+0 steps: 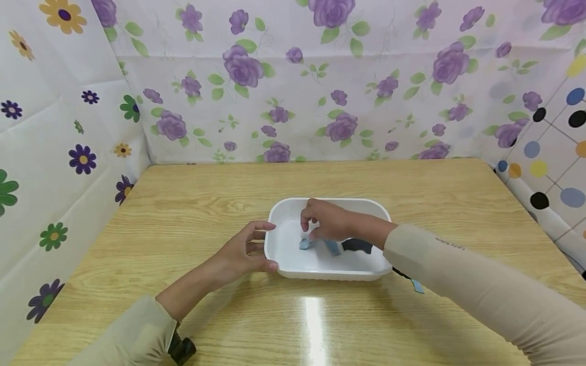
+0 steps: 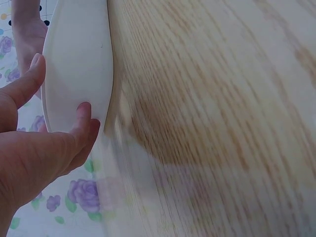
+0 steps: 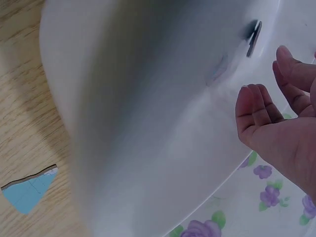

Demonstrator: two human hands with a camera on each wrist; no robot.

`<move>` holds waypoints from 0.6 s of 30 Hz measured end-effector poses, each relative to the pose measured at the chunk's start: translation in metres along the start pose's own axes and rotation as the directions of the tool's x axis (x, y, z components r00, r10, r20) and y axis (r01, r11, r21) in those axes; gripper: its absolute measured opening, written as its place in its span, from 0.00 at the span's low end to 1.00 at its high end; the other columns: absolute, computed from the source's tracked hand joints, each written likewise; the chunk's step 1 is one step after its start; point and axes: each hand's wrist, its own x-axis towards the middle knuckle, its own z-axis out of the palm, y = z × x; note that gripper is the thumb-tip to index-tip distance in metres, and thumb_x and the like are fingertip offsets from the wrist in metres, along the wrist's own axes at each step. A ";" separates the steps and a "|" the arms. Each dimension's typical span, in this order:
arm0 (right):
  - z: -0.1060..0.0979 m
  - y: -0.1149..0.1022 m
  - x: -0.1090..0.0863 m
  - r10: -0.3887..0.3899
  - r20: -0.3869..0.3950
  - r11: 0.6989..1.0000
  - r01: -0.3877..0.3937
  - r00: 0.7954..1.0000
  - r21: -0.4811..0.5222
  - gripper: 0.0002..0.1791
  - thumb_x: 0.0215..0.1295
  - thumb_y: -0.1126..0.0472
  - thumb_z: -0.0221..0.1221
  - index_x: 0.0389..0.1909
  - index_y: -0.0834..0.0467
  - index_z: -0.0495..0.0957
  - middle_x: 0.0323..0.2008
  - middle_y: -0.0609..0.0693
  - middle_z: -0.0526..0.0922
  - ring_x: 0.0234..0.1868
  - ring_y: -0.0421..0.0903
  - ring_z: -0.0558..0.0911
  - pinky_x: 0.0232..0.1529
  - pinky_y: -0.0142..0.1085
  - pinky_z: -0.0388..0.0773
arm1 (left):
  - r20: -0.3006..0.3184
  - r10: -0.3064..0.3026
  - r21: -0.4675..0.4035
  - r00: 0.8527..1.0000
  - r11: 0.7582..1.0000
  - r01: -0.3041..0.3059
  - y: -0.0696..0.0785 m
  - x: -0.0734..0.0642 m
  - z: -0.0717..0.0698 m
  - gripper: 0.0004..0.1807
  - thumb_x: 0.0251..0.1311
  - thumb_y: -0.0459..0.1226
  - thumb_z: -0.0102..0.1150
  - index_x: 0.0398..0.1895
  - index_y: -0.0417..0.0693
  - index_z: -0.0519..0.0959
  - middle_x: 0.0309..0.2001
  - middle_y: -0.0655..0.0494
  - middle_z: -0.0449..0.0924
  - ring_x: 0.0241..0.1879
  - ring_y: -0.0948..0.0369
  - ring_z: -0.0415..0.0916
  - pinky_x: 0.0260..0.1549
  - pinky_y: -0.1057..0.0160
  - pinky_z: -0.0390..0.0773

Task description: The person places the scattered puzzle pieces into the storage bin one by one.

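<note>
A white plastic tub point(image 1: 316, 274) stands on the wooden table. My left hand point(image 1: 235, 256) holds its left end, thumb and fingers spread along the rim and outer wall. My right hand point(image 1: 331, 219) reaches inside, thumb and bent fingers apart with nothing between them in the right wrist view. Just below those fingertips lies a small light blue piece point(image 1: 304, 244). Another light blue piece point(image 1: 332, 248) and a flat black piece point(image 1: 358, 246) lie further right on the tub's floor, partly behind the right hand and forearm.
On the table, right of the tub, lies a flat light blue piece with a dark edge point(image 3: 30, 192), partly behind the right sleeve in the head view. Flowered cloth point(image 1: 293, 101) hangs along the table's back edge. A dark strapped device point(image 1: 182, 349) sits at the left wrist.
</note>
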 end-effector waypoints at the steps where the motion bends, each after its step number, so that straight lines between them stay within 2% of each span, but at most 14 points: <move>1: 0.000 0.000 -0.001 0.006 0.001 1.000 -0.006 1.000 0.006 0.06 0.60 0.66 0.65 0.37 0.56 0.79 0.42 0.50 0.72 0.49 0.49 0.74 0.52 0.39 0.73 | 0.000 0.001 0.002 1.000 1.000 -0.001 0.000 0.000 0.000 0.46 0.49 0.36 0.73 0.69 0.49 0.56 0.67 0.39 0.59 0.64 0.44 0.65 0.53 0.55 0.76; 12: -0.018 -0.003 -0.016 -0.002 -0.027 0.995 0.005 1.000 0.098 0.11 0.60 0.66 0.65 0.44 0.58 0.79 0.46 0.55 0.74 0.53 0.53 0.74 0.55 0.44 0.73 | -0.006 -0.011 -0.002 1.000 1.000 0.011 0.001 -0.001 0.001 0.45 0.50 0.35 0.73 0.69 0.49 0.56 0.67 0.41 0.59 0.64 0.44 0.65 0.54 0.55 0.76; 18: -0.014 0.009 -0.025 -0.037 -0.102 0.987 0.053 0.994 0.155 0.12 0.60 0.65 0.65 0.45 0.58 0.80 0.45 0.54 0.76 0.51 0.53 0.76 0.53 0.46 0.74 | -0.005 -0.006 0.001 1.000 1.000 0.006 0.001 -0.001 0.002 0.45 0.50 0.36 0.73 0.69 0.49 0.56 0.67 0.41 0.59 0.64 0.44 0.65 0.54 0.55 0.76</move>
